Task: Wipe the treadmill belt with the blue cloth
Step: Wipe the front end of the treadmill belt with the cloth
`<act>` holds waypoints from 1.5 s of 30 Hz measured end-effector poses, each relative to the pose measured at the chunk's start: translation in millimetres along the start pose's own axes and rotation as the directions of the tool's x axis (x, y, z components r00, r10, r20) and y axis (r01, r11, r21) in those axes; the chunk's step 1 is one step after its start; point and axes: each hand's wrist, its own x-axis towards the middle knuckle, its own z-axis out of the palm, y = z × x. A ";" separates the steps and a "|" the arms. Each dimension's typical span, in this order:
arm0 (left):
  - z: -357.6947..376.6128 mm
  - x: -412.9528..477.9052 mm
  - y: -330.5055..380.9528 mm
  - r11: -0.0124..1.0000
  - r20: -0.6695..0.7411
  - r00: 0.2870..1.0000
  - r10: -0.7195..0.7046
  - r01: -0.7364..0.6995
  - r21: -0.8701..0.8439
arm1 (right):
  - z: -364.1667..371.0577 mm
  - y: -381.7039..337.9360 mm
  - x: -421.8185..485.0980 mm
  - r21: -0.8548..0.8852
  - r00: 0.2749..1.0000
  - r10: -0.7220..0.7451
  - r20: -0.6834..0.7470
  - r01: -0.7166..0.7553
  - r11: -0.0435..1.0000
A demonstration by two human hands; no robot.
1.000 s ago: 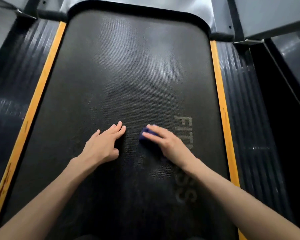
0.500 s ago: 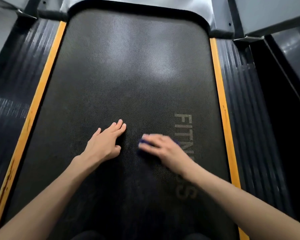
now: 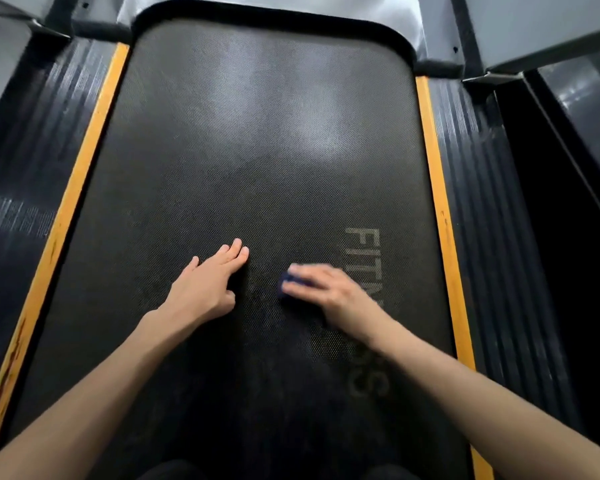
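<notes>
The dark textured treadmill belt [image 3: 257, 150] fills the middle of the view, with grey "FITNESS" lettering on its right part. My right hand [image 3: 329, 292] lies flat over the small blue cloth [image 3: 286, 280] and presses it onto the belt, fingers pointing left and blurred by motion. Only the cloth's left edge shows beyond my fingertips. My left hand [image 3: 205, 289] rests flat on the belt a short way to the left, fingers straight and together, holding nothing.
Orange strips [image 3: 84, 168] [image 3: 437, 188] border the belt on both sides. Beyond them run ribbed black side rails [image 3: 25, 168] [image 3: 492, 202]. The grey motor cover [image 3: 257, 3] closes off the belt's far end. A dark gap lies to the right of the treadmill.
My right hand has slid the blue cloth a little toward me across the belt beside the lettering. My left hand has stayed in place.
</notes>
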 end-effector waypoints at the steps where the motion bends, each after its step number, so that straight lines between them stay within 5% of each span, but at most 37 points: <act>1: 0.0 0.1 0.0 1.000 0.001 1.000 -0.001 0.001 -0.003 | -5.5 12.4 9.9 -0.018 0.987 0.130 -0.092 -0.132 0.991; 4: 0.6 -0.2 0.7 1.000 -0.002 1.000 -0.006 0.006 -0.003 | -14.2 25.4 31.9 0.038 0.871 0.440 -0.217 -0.443 0.896; 6: 1.4 -0.1 1.0 1.000 -0.004 1.000 -0.012 0.012 -0.002 | -3.9 0.7 32.6 0.058 0.866 0.456 -0.207 -0.454 0.889; 9: 1.2 0.4 2.7 1.000 -0.009 1.000 -0.017 0.017 0.008 | 17.5 -49.8 2.7 0.088 0.989 0.142 -0.040 -0.138 0.987; 13: 0.4 -0.1 4.7 1.000 -0.002 1.000 -0.016 0.016 0.012 | 14.9 -43.1 -13.9 -0.003 0.975 -0.188 0.121 0.190 0.982; 16: -0.3 -0.4 3.5 1.000 0.007 1.000 -0.013 0.013 0.013 | 0.5 7.3 10.5 -0.048 0.995 0.071 -0.069 -0.074 0.996; 19: -0.3 0.3 3.3 1.000 0.006 1.000 -0.010 0.010 0.001 | -23.8 55.4 30.0 0.059 0.860 0.474 -0.191 -0.472 0.880; 22: 0.0 0.9 2.6 1.000 0.006 1.000 -0.011 0.011 -0.001 | -18.9 31.6 43.5 0.193 0.786 0.578 -0.220 -0.546 0.816; 26: -1.0 0.6 2.4 1.000 0.011 1.000 -0.004 0.004 0.005 | 23.2 -59.8 11.0 0.161 0.990 0.138 0.017 -0.139 0.977; 28: -1.1 0.1 3.6 1.000 0.014 1.000 0.000 0.000 0.005 | 29.1 -62.2 -7.9 0.130 0.992 -0.063 0.110 0.048 0.990; 30: -0.6 0.3 3.0 1.000 0.000 1.000 -0.004 0.004 -0.002 | 19.3 -30.8 -6.7 0.049 0.991 -0.096 0.089 0.092 0.995; 32: 0.9 0.7 1.9 1.000 -0.011 1.000 -0.001 0.001 -0.030 | 2.1 14.6 1.3 -0.011 0.987 0.140 -0.077 -0.141 0.990; 35: 3.0 1.4 -0.4 0.998 -0.025 1.000 -0.001 0.000 -0.067 | -34.3 83.4 8.8 -0.010 0.781 0.556 -0.285 -0.583 0.813; 38: 3.8 1.8 -1.4 0.997 -0.027 1.000 -0.004 0.002 -0.076 | -48.6 100.4 14.2 0.024 0.680 0.669 -0.301 -0.696 0.718; 45: 5.4 2.0 1.8 0.996 -0.037 0.999 -0.016 0.013 -0.083 | -19.3 -14.8 -73.4 0.031 0.974 0.227 0.008 -0.227 0.973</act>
